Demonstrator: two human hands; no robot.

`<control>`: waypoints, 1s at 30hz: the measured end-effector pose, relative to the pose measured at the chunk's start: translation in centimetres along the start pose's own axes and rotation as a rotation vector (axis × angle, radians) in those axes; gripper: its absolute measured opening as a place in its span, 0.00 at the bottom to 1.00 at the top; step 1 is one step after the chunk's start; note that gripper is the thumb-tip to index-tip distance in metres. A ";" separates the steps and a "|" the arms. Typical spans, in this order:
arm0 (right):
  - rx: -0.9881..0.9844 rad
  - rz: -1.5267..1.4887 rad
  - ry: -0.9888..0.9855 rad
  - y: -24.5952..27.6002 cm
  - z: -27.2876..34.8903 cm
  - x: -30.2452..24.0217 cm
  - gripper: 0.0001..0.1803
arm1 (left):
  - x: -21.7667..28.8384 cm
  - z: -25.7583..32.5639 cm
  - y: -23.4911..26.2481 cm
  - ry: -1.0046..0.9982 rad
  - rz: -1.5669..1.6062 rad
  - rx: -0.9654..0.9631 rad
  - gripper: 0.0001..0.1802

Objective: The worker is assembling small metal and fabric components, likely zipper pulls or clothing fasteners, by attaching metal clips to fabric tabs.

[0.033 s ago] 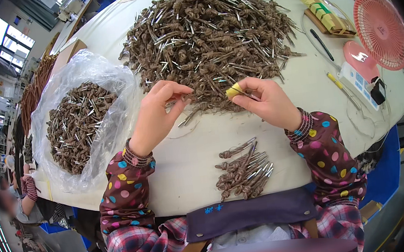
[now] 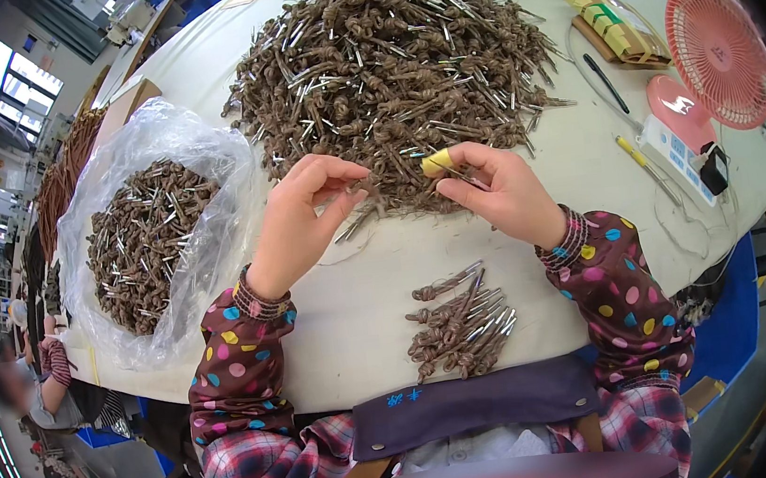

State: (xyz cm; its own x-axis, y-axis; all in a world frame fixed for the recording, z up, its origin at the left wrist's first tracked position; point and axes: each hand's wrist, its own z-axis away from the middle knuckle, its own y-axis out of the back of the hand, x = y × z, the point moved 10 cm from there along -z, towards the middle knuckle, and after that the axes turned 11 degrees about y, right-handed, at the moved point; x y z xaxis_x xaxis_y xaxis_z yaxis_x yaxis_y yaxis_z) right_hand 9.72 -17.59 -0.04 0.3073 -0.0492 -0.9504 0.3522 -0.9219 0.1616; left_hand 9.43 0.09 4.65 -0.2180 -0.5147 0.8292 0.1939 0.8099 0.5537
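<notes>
My left hand (image 2: 305,215) is closed in a pinch on a brown knotted cord (image 2: 364,186), whose loose end hangs from the fingertips. Opposite it, my right hand (image 2: 512,194) is closed around a thin, dark metal tool (image 2: 461,173), mostly hidden by the fingers. Yellow tape (image 2: 436,163) wraps a fingertip of that hand. Just beyond both hands rises a big heap of brown knotted cords (image 2: 383,69) with silvery metal tips. A small bunch of the same cords (image 2: 459,329) lies on the table nearer to me, tips pointing right.
At left, a clear plastic bag (image 2: 229,171) holds more knotted cords. On the right are a pink fan (image 2: 719,54), a white power strip (image 2: 679,158), a black pen (image 2: 606,83), a yellow-handled tool (image 2: 647,169) and a yellow-taped block (image 2: 616,28). A person sits far left.
The whole view has shifted very slightly. Both hands keep nearly the same pose, and a bit more of the cord shows at my left fingertips.
</notes>
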 end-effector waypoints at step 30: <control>0.020 -0.095 -0.007 -0.9 -0.3 1.1 0.12 | 4.6 2.0 -1.9 -0.469 -0.467 0.437 0.07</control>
State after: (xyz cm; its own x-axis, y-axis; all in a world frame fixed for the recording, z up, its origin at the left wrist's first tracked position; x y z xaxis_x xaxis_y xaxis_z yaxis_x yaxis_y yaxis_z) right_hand 10.06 -16.73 -1.17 0.2668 0.0359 -0.9631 0.3615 -0.9301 0.0655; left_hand 6.13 -3.24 7.23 -0.5832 -0.7348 0.3463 -0.3885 0.6267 0.6755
